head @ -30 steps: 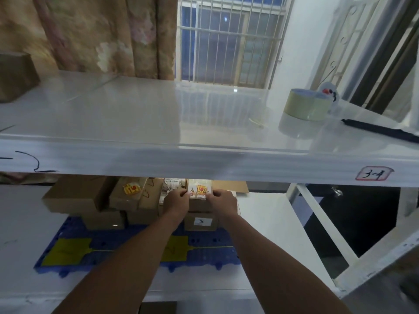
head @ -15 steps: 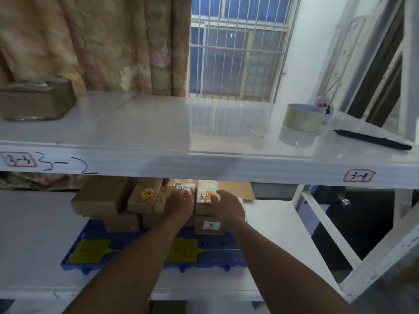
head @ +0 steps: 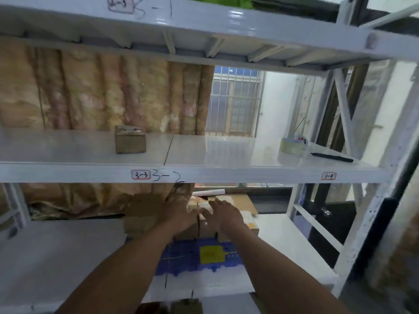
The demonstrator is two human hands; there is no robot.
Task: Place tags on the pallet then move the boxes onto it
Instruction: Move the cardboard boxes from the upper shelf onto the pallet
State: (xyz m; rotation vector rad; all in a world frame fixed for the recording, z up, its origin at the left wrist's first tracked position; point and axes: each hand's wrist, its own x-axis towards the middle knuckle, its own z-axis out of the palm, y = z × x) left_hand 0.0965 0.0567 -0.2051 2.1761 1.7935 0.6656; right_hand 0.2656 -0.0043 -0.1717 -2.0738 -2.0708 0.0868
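A blue pallet (head: 181,257) lies on the lower shelf, with a yellow tag (head: 212,254) flat on its front part. Several brown cardboard boxes (head: 140,219) are stacked on the pallet's back half. My left hand (head: 179,216) rests on the top of the stack, partly blurred. My right hand (head: 223,215) lies beside it with fingers spread straight over the small boxes (head: 204,206) at the top. Both forearms reach in from below and hide part of the pallet.
The middle shelf carries a small brown box (head: 129,139), a tape roll (head: 291,146) and a black pen (head: 332,157). Shelf beams bear the labels 3-3 and 3-2 (head: 156,175). White diagonal frame bars (head: 317,227) stand at the right. A curtain hangs behind.
The view has tilted up and shifted right, showing the top shelf. My hands have loosened from the small box and now lie with straighter fingers on the stack.
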